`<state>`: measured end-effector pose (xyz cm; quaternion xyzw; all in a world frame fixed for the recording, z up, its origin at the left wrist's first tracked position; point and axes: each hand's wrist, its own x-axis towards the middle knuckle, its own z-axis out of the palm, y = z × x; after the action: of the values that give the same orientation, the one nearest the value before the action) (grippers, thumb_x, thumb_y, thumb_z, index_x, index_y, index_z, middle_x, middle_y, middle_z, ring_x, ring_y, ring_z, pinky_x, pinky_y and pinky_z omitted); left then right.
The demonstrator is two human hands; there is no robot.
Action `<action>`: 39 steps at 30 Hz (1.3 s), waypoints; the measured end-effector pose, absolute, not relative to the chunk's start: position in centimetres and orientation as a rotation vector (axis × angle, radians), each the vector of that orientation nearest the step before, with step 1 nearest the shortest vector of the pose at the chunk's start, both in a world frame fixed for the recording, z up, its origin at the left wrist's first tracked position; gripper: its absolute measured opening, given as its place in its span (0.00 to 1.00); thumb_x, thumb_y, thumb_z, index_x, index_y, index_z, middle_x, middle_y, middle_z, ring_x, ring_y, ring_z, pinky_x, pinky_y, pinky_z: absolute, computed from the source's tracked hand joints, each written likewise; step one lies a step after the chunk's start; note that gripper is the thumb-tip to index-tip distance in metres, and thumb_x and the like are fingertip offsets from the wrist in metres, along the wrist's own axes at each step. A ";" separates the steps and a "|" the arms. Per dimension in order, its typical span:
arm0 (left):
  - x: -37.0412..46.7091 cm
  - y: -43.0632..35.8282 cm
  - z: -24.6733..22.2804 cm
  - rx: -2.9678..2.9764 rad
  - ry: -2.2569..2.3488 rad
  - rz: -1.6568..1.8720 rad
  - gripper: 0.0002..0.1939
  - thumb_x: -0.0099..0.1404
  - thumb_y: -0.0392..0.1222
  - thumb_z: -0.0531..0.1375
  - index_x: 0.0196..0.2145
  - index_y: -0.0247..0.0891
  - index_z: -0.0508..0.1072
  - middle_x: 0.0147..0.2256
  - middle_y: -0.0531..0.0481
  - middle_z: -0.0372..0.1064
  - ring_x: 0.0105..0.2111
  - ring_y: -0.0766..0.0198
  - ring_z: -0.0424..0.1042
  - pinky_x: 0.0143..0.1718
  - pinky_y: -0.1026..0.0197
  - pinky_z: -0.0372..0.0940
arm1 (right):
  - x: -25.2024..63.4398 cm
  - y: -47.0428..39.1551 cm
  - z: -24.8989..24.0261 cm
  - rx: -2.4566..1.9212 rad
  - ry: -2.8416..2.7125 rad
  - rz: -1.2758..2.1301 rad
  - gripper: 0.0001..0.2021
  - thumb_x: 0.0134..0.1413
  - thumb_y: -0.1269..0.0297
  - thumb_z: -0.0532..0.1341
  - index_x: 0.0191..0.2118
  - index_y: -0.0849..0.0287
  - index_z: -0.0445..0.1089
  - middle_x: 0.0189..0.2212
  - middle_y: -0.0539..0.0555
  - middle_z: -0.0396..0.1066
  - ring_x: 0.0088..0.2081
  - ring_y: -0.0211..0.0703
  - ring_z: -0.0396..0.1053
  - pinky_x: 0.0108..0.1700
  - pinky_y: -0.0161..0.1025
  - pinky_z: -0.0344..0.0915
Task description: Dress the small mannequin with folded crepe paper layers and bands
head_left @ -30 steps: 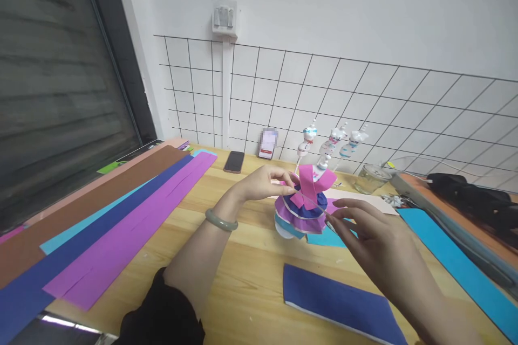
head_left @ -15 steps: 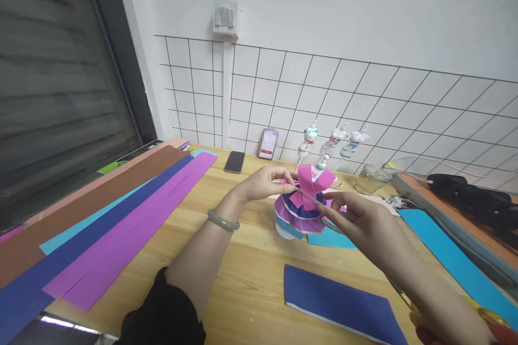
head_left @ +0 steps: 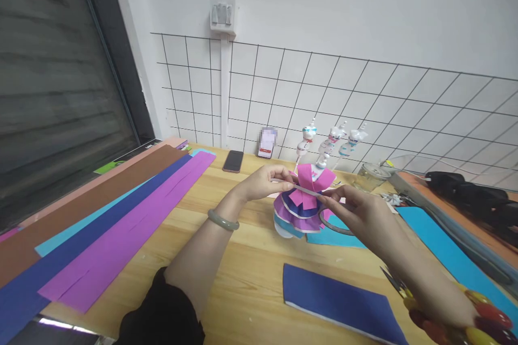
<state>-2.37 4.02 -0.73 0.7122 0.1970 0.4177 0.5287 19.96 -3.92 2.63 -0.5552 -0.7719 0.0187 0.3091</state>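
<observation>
Left hand: the left hand (head_left: 265,181), just left of frame centre, pinches the left end of a thin pale strip (head_left: 304,189) between thumb and fingertips.
Right hand: the right hand (head_left: 360,214), right of centre, pinches the strip's right end; a loop of the same strip hangs below its fingers, over the table.
Strip axis: long axis runs nearly level, left to right across the frame, dipping slightly toward the right hand; it is drawn taut across the front of the doll (head_left: 304,199).
Doll: stands upright at frame centre, between the two hands, on the table (head_left: 243,259); pink crossed top, purple, blue and white layered skirt.
Hidden: the strip crosses the doll's waist and covers a line of it; the doll's head is hard to tell from the figures behind; where the strip's loop ends cannot be made out.
Wrists: a green bangle (head_left: 222,220) on the left wrist; beads (head_left: 481,323) on the right wrist, cut off at the lower right edge.
Near: a dark blue sheet (head_left: 340,302) lies low in the frame, under the right forearm; a teal sheet (head_left: 335,237) lies under the loop.
Further out: long paper strips (head_left: 101,226) fill the lower left; a phone (head_left: 233,161) lies above centre left; three small figures (head_left: 329,143) stand behind the doll by the wire grid (head_left: 364,97).
</observation>
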 end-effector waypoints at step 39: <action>-0.3 4.8 -3.0 1.566 0.511 1.143 0.10 0.55 0.43 0.66 0.29 0.34 0.70 0.42 0.43 0.74 0.42 0.61 0.72 0.44 0.58 0.63 | 22.0 -1.0 4.4 -1.567 -2.184 -0.127 0.16 0.55 0.50 0.58 0.27 0.55 0.71 0.29 0.52 0.73 0.25 0.41 0.68 0.25 0.35 0.57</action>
<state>-0.29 4.81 -2.95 0.6582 0.2148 0.4804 0.5384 22.05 -1.00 4.38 -0.5676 -0.7911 -0.0459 0.2234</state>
